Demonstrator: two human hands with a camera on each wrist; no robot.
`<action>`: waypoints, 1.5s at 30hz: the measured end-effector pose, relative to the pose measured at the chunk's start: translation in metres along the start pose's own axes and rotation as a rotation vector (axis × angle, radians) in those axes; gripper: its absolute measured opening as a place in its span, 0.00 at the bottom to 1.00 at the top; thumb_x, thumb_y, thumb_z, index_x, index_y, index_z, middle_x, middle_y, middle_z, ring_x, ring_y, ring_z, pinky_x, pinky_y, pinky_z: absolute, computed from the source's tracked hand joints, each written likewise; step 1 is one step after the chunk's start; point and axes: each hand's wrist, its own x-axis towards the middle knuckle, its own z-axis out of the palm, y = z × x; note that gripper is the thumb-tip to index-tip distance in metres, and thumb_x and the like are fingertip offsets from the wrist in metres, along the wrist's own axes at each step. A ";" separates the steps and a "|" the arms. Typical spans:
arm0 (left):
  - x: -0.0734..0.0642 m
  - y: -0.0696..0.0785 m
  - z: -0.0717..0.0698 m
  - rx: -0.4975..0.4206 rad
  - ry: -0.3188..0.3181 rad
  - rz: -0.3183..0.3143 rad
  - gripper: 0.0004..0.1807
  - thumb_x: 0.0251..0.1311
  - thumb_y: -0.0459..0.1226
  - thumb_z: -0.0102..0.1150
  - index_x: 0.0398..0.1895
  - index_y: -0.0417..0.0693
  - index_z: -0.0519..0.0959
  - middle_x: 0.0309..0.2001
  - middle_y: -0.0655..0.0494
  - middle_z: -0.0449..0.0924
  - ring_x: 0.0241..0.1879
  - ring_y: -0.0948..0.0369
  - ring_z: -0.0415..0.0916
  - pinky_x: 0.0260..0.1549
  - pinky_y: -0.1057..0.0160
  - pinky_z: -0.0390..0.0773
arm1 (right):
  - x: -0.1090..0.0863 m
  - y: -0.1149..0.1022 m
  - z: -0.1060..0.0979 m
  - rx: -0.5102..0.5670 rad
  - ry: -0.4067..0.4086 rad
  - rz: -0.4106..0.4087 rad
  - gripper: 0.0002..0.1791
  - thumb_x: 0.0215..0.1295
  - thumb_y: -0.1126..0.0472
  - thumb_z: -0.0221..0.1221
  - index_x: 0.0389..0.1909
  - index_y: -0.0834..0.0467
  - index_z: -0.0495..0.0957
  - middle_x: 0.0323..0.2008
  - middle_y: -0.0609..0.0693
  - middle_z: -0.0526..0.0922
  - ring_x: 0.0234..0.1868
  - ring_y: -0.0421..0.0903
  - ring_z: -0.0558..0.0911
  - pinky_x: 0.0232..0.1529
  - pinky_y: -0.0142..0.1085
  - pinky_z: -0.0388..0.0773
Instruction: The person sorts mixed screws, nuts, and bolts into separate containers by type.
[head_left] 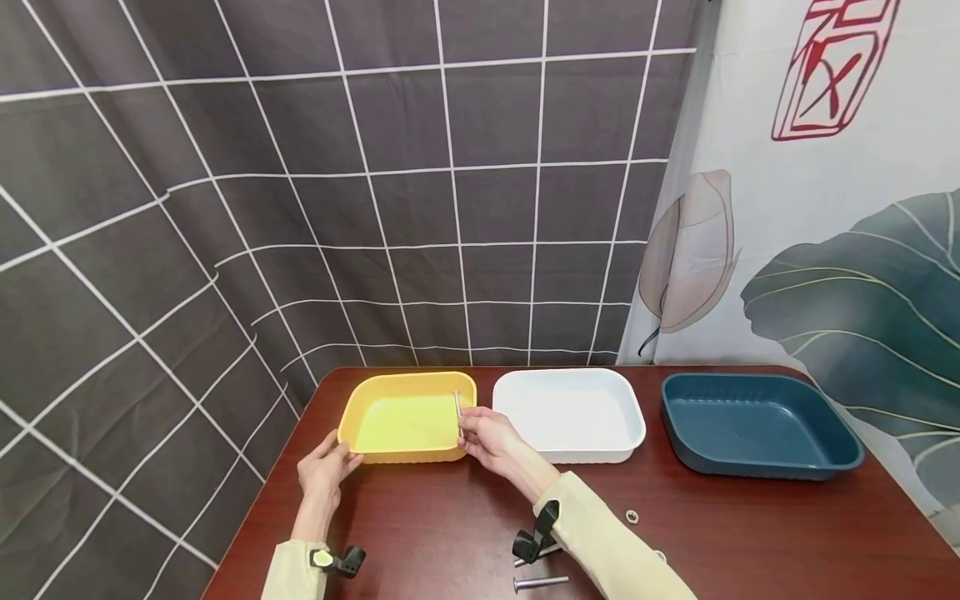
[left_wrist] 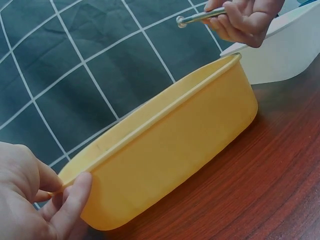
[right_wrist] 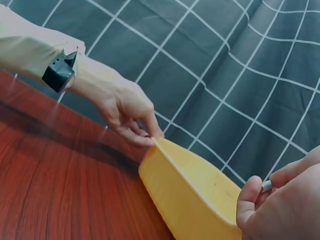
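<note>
In the head view a yellow tray (head_left: 405,457) stands at the back left of the table. My left hand (head_left: 321,471) pinches its front left corner, thumb on the outer wall and fingers at the rim, as the left wrist view shows close up. My right hand (head_left: 495,443) holds a silver bolt (head_left: 457,403) by its shank between thumb and fingers, near the tray's right end. The bolt's round head points up in the head view. Seen from the right wrist, most of the bolt is hidden by the fingers, with just a short metal end (right_wrist: 266,186) showing.
A white tray (head_left: 570,456) stands right of the yellow one, and a dark blue tray (head_left: 757,468) farther right. Two more bolts, one of them a near bolt (head_left: 542,582), lie by my right forearm. A nut (head_left: 632,517) and another ring-shaped piece (head_left: 661,556) lie beyond the sleeve.
</note>
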 end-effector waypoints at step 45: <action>0.001 0.000 -0.002 -0.009 -0.016 0.004 0.29 0.67 0.22 0.48 0.72 0.28 0.60 0.28 0.53 0.80 0.20 0.67 0.79 0.33 0.67 0.88 | -0.092 -0.014 -0.093 -0.241 -0.052 -0.060 0.04 0.68 0.70 0.55 0.41 0.62 0.75 0.30 0.50 0.77 0.30 0.40 0.76 0.26 0.26 0.79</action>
